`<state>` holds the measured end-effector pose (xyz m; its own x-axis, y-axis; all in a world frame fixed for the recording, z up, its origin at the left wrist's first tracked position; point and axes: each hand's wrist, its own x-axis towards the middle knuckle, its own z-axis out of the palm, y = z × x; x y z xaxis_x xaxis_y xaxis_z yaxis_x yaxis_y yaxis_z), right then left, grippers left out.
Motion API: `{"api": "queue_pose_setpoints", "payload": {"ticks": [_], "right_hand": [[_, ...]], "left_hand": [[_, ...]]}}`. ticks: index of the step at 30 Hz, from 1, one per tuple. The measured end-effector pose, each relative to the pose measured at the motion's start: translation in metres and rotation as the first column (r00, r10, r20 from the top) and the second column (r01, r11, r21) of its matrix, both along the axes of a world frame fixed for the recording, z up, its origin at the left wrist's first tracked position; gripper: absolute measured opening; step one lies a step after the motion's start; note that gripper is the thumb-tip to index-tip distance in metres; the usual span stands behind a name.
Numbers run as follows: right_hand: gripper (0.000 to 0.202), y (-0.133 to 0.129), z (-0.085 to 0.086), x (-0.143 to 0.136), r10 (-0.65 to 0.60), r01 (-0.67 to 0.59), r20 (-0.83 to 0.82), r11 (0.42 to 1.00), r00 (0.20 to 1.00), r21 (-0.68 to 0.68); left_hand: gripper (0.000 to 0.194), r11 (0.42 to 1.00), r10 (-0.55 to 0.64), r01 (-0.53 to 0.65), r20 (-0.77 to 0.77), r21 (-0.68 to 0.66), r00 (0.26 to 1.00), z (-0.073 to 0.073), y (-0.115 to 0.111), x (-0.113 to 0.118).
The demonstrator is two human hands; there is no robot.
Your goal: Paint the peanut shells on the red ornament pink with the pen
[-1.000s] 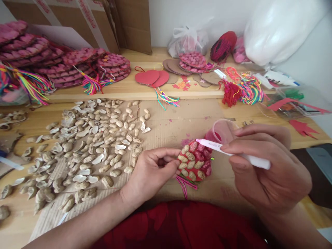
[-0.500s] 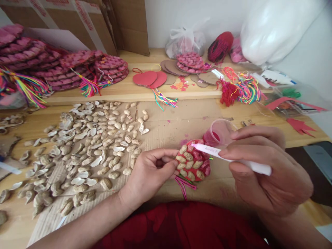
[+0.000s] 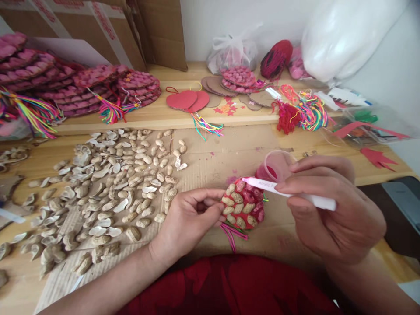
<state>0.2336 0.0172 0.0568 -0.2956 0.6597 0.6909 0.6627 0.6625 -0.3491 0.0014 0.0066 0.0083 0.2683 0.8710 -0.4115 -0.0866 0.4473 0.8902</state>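
My left hand pinches the left edge of a round red disc covered with peanut shells. Several shells on its right side are coloured pink, while those on the left are plain tan. Pink strings hang from its lower edge. Between the fingers and thumb of my right hand is a white acrylic marker, its pink tip at the top edge of the disc. Just behind the marker, a clear plastic cup with pink liquid stands tilted in view, partly hidden by my right fingers.
Many loose peanut shells spread over the cardboard at left. Stacks of pink shell discs, red card circles and coloured tassels line the raised shelf. A dark phone-like object lies at right.
My right hand and the marker have shifted slightly left and up, the tip moving from a shell to the disc's top edge. My left hand keeps its hold on the disc.
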Motion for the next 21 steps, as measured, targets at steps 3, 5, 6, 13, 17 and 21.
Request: {"api": "queue_pose_setpoints", "payload": {"ticks": [3, 5, 6, 13, 17, 21], "right_hand": [[0.010, 0.0023, -0.0003, 0.0013, -0.017, 0.018, -0.022, 1.000, 1.000, 0.020], [0.011, 0.0030, -0.0001, 0.0020, 0.005, -0.004, -0.036, 1.000, 0.999, 0.031], [0.011, 0.0030, 0.0001, 0.0021, 0.016, -0.015, -0.036, 0.999, 0.999, 0.032], [0.007, 0.0021, 0.0009, 0.0016, -0.002, 0.004, -0.052, 0.999, 0.999, 0.036], [0.007, 0.0024, 0.0001, 0.0018, 0.018, -0.016, -0.061, 0.999, 0.998, 0.033], [0.005, 0.0021, -0.0005, 0.0021, 0.023, -0.021, -0.051, 0.999, 0.998, 0.028]], "left_hand": [[0.024, 1.000, 0.004, -0.004, 0.007, -0.003, 1.000, -0.0004, 0.0004, 0.0004], [0.023, 1.000, 0.007, -0.007, 0.007, 0.002, 1.000, 0.0001, 0.0006, 0.0005], [0.023, 1.000, 0.010, -0.010, 0.006, 0.005, 1.000, 0.0005, 0.0006, 0.0004], [0.022, 1.000, 0.024, -0.024, -0.001, -0.018, 1.000, 0.0022, 0.0003, -0.0009], [0.021, 0.999, 0.027, -0.027, -0.005, -0.028, 1.000, 0.0041, 0.0012, -0.0004], [0.022, 0.999, 0.026, -0.027, -0.017, -0.027, 1.000, 0.0056, 0.0022, 0.0004]]}}
